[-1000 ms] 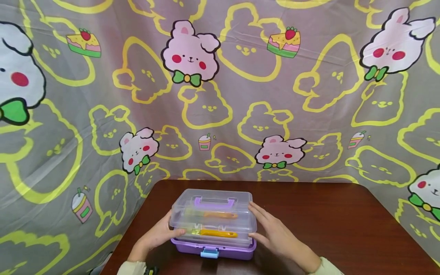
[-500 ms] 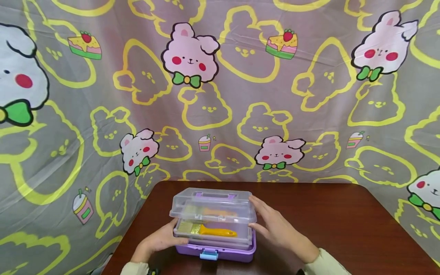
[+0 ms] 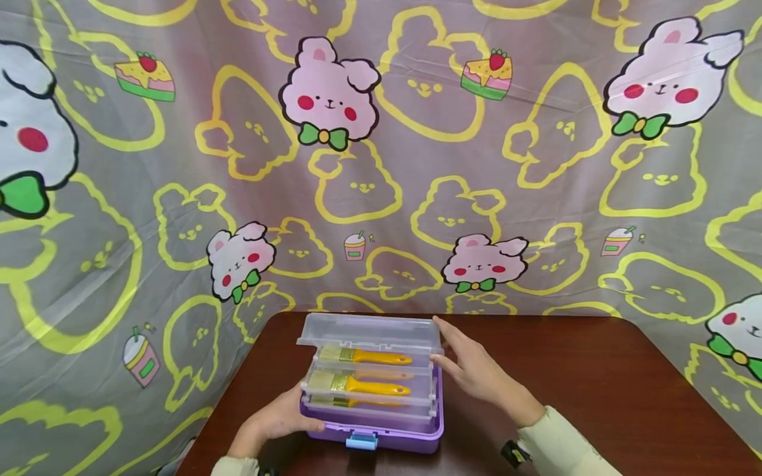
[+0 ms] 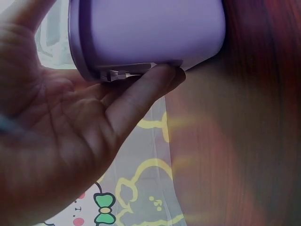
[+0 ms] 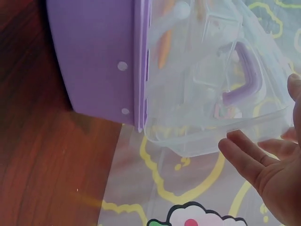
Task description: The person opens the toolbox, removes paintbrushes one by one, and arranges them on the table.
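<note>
The purple box [image 3: 413, 443] stands on the dark wooden table [image 3: 536, 390], a blue latch [image 3: 362, 441] on its front and its clear lid [image 3: 369, 328] tilted up over its rear. Clear trays [image 3: 424, 391] step upward inside it, bearing a front paintbrush [image 3: 378, 387] and a rear paintbrush [image 3: 381, 357], each with pale bristles toward the box's left end and an orange handle; the orange beneath could be another brush or a reflection, I cannot tell. My right wrist view shows what the head view does not: the lid's purple handle [image 5: 251, 77] and white studs [image 5: 122, 66] on the box's end wall. My left wrist view shows fingers against the purple wall, hidden from above. My left hand [image 3: 282, 415] grips the box's front left corner, thumb over the rim. My right hand [image 3: 476, 370], fingers extended and thumb apart, is at the lid's right edge, supporting it without curling round. Behind the box hangs a rabbit-patterned curtain [image 3: 405, 158].
</note>
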A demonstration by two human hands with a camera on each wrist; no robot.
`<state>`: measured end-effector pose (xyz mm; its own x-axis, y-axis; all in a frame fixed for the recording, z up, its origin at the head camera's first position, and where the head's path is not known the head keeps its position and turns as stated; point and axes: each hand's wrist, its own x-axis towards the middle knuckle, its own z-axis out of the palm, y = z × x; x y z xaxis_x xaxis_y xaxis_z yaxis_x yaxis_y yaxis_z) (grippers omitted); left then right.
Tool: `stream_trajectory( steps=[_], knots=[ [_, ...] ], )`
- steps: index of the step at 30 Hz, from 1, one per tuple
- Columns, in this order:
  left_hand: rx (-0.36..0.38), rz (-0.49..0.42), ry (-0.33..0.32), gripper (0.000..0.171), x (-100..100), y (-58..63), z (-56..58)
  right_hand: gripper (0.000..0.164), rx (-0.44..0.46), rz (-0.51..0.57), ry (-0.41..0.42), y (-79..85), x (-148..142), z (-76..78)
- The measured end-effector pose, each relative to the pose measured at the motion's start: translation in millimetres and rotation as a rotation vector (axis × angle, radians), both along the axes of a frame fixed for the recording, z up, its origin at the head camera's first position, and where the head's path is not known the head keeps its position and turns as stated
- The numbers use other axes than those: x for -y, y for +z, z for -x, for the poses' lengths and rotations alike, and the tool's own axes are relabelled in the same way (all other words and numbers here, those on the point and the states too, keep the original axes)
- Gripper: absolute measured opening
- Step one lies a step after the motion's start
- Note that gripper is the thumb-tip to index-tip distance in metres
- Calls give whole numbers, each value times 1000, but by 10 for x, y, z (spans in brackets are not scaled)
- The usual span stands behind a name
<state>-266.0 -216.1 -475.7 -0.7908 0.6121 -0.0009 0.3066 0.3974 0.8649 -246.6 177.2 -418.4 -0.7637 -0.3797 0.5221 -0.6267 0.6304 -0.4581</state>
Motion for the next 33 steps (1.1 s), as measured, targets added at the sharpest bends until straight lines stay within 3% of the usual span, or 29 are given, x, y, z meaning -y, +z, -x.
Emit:
stream_trajectory(
  steps=[8, 13, 20, 27, 33],
  knots=[
    [-19, 83, 46, 95, -14, 51, -30, 67, 66, 41, -21, 74, -14, 133],
    [-3, 123, 74, 99, -22, 61, -30, 66, 60, 98, -27, 61, -30, 267],
    [27, 125, 78, 106, -17, 34, -18, 60, 162, 181, -69, 82, -40, 429],
    [-14, 117, 61, 112, -15, 25, -15, 52, 187, 263, -124, 31, -33, 594],
    [-23, 88, 49, 113, -12, 31, -42, 46, 266, 386, -159, -38, -25, 740]
  ],
)
